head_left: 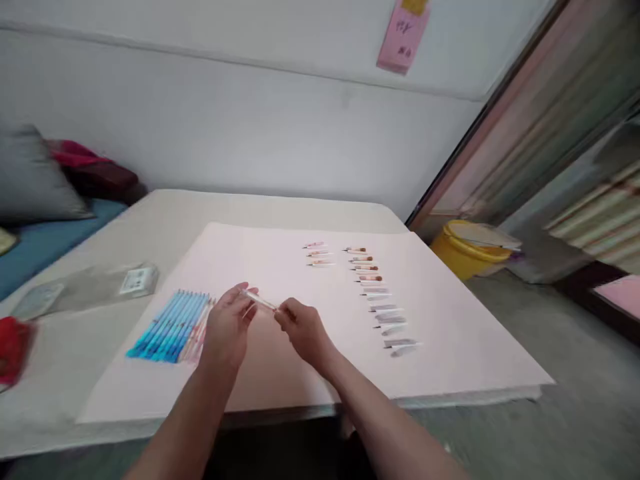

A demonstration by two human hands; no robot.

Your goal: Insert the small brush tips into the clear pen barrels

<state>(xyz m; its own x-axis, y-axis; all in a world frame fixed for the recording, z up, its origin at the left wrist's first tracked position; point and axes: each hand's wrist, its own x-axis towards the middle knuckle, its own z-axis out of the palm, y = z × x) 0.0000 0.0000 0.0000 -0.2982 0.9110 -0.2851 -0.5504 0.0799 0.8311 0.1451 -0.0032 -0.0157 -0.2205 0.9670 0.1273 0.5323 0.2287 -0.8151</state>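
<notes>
Lying at left on the pale sheet [465, 347] in the head view was a tight row of blue pens [167, 327], w/ some pink pens [194, 339] just beside it on the right. Far-mid were three short pen parts [317, 254]; to their right ran a column, brown-ended pieces [369, 269] at the far end, pale pieces [393, 329] nearer. On the table [260, 203], off the sheet's left edge, lay a clear bag [105, 287] w/ a white label, plus a red item [14, 350] nearer, cut by the frame. Far left: gray cushion [30, 177]. Far right, past the table: yellow bucket [463, 250]. Pink note [404, 39] hung on the far wall [225, 127].

Left hand [229, 325] partly blocked the view of the pink pens. Both forearms came in from the near edge, L one angled right, R one angled left. Pale pen [260, 301] was btwn the hands, above the sheet's mid-left, tilted down to the right. L thumb & fingers were bent round its left end; right hand [303, 328] had fingers curled, tips pinched narrow on its right end. Exact R fingertip contact: can't tell, too small.
</notes>
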